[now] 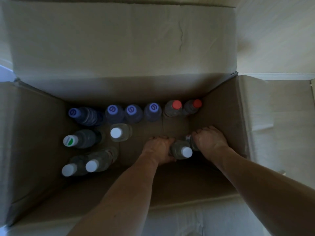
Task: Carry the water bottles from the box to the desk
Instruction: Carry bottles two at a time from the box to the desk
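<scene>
Head view. The cardboard box (42, 133) stands open with its flaps folded outward, and the camera looks straight down into it. All positions below are given relative to the box.

Both hands are down at the box floor, near its right wall. The left hand (160, 149) has its fingers curled round a clear white-capped bottle (181, 150), gripping the body from the left. The right hand (210, 139) is curled over a second bottle (191, 141), of which only a sliver of neck and label shows beneath the knuckles. The two gripped bottles lie just beside each other.

Remaining stock inside the box:
- Along the far wall: four purple-capped bottles (131, 111), the leftmost appearing tilted, and two red-capped bottles (175, 108) in the far right corner.
- Toward the left wall: one green-and-white-capped bottle (80, 139).
- Near the centre: one upright white-capped bottle (119, 132).
- In the near left corner: two white-capped bottles (92, 164), touching.

Status, as a judgement: the two gripped bottles have not yet left the box, and ten further bottles remain inside, so most of the carrying is still to be done. The desk is not in view, so the number already delivered cannot be determined.
</scene>
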Tool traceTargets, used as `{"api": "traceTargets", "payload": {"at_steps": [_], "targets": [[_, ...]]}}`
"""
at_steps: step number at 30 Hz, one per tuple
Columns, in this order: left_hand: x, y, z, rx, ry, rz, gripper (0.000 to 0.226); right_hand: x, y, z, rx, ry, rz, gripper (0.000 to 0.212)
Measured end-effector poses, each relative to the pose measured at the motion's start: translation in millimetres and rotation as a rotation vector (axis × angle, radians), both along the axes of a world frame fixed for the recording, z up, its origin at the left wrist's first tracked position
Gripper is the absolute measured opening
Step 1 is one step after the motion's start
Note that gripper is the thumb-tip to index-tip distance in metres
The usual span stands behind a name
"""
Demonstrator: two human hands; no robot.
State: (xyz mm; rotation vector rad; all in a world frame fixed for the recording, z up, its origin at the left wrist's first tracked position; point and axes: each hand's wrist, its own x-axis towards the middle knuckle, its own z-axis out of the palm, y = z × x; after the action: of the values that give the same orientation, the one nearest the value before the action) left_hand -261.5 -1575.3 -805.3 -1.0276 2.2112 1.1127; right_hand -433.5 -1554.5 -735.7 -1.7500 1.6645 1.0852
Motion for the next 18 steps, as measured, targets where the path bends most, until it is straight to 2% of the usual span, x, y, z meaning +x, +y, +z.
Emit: {"api": "traceTargets", "payload": {"at_steps": [5, 11, 18], "targets": [[-3, 1, -1, 0.013, 0.024, 0.005, 0.083, 0, -1, -2, 0.016, -0.008, -0.014, 0.034], [-5, 2, -1, 0.029, 0.102, 0.086, 0.058, 0, -2, 0, 0.031, -0.009, -0.021, 0.035], [29, -15, 7, 0.035, 0.111, 0.194, 0.052, 7, 0, 4, 0.033, -0.055, -0.068, 0.045]]}}
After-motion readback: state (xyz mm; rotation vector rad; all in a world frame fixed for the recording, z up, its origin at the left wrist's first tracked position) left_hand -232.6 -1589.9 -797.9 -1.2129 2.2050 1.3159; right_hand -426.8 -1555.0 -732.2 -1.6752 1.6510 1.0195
